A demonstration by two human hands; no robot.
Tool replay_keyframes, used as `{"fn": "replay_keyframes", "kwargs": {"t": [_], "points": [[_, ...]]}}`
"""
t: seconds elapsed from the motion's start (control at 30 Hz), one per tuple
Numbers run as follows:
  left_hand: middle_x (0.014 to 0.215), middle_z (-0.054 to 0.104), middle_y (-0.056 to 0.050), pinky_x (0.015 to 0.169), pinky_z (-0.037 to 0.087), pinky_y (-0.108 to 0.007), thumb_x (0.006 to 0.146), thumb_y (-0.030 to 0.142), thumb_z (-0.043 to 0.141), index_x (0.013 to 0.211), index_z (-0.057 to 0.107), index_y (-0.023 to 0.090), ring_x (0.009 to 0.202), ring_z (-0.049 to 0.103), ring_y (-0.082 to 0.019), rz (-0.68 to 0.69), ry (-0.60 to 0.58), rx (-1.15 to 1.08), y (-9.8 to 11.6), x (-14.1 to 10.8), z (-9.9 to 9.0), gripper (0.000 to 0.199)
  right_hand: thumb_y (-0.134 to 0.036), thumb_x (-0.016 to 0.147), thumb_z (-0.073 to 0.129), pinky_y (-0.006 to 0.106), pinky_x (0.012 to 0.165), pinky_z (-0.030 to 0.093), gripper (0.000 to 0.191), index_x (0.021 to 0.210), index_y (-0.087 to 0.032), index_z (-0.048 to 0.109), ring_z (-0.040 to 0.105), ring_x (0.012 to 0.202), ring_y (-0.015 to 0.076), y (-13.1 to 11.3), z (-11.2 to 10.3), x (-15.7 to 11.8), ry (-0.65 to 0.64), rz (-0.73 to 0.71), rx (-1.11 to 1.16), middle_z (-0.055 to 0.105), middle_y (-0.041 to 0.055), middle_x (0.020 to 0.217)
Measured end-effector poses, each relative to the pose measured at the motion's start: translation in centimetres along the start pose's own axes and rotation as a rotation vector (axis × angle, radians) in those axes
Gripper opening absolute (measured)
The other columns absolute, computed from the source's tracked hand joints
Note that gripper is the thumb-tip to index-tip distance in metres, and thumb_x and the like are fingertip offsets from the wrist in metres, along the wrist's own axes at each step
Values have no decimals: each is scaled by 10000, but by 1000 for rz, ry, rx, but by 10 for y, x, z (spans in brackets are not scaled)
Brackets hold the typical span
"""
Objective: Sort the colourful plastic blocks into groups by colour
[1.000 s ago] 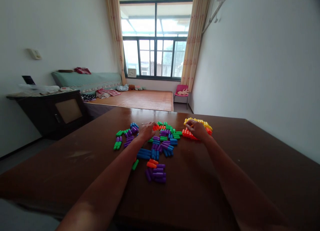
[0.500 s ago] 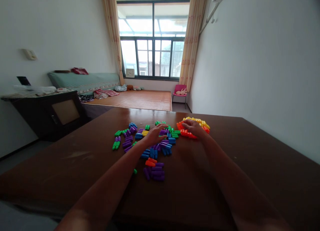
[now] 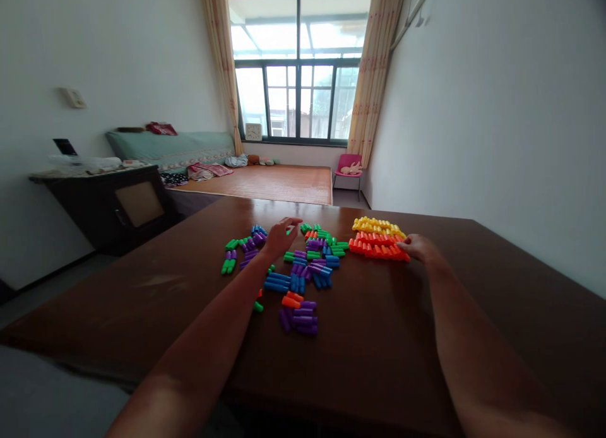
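My left hand [image 3: 283, 236] hovers over the left part of a mixed group of small bullet-shaped plastic pieces [image 3: 299, 267] in green, purple and blue. Its fingers stretch to the right, thumb apart, with nothing visible between them. On the right, my right hand [image 3: 420, 245] has its fingertips closed at the right end of the orange pieces [image 3: 379, 251], which lie side by side in rows. Just behind them are rows of yellow pieces [image 3: 377, 226]. A few purple pieces [image 3: 305, 321] and an orange pair [image 3: 292, 300] lie nearer to me.
Everything lies on a dark brown table [image 3: 369, 362]. Beyond its far edge is a bed with a mat [image 3: 284, 181], and a pink chair [image 3: 349, 165] stands by the window. A dark cabinet [image 3: 108, 201] is at the left.
My right hand has moved right, from the left end of the orange rows to their right end. My left hand has shifted slightly up and away. The view has tilted slightly.
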State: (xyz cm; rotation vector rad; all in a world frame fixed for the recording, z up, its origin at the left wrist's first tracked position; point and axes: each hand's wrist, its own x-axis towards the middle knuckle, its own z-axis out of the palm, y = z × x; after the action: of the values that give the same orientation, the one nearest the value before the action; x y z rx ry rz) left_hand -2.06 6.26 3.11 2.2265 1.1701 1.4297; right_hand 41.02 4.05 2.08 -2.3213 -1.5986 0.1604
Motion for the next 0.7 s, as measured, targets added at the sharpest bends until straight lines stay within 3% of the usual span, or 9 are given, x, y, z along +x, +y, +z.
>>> {"fn": "replay_keyframes", "kwargs": {"t": [0.1,0.2,0.3,0.4,0.47,0.53,0.6,0.7], "points": [[1003,712,-63,823,569,-320,836,218,540,1001,689,171,916,674,-174,-66,124,-95,4,8,-16,227,-487,751,608,268,534,398,307,741,-183,651,593,578,177,-3,-4,-8,36,-19,-4,661,56,652],[973,725,-67,823,563,-317,823,225,559,996,691,154,921,679,-180,-104,207,-165,8,15,-32,229,-461,810,546,279,563,433,304,781,-175,645,581,570,171,-19,-12,-21,107,-191,122,660,69,665],[963,730,-73,859,542,-325,813,230,565,982,697,141,933,678,-184,-106,261,-199,12,18,-43,232,-441,840,530,285,626,465,294,849,-179,663,602,651,176,-59,-21,-42,117,-378,243,681,83,753],[946,731,-77,868,529,-325,802,230,560,959,699,132,907,682,-180,-115,278,-258,13,20,-45,232,-477,846,546,264,667,472,305,896,-204,674,616,745,166,-117,-25,-77,-62,-625,318,695,54,837],[938,731,-77,841,531,-316,799,233,554,960,698,128,885,685,-177,-119,206,-288,14,22,-42,240,-499,834,573,247,668,465,325,946,-211,673,611,766,151,-155,-24,-111,-359,-913,349,693,29,883],[931,734,-76,814,530,-304,803,247,557,959,700,126,872,685,-178,-103,33,-268,16,23,-40,244,-518,773,651,233,628,445,365,974,-213,662,599,746,143,-185,-19,-147,-613,-1124,292,679,10,876],[925,738,-68,802,523,-291,810,263,568,961,708,131,869,680,-178,-61,-191,-180,19,20,-41,244,-492,702,733,239,613,428,390,957,-210,643,591,756,154,-201,-9,-178,-702,-1240,181,666,15,893],[950,738,-53,823,507,-282,844,290,569,985,713,159,878,665,-173,48,-423,11,27,0,-51,240,-410,629,812,262,631,424,429,955,-214,612,582,785,179,-207,11,-199,-640,-1287,63,648,35,939]]}}
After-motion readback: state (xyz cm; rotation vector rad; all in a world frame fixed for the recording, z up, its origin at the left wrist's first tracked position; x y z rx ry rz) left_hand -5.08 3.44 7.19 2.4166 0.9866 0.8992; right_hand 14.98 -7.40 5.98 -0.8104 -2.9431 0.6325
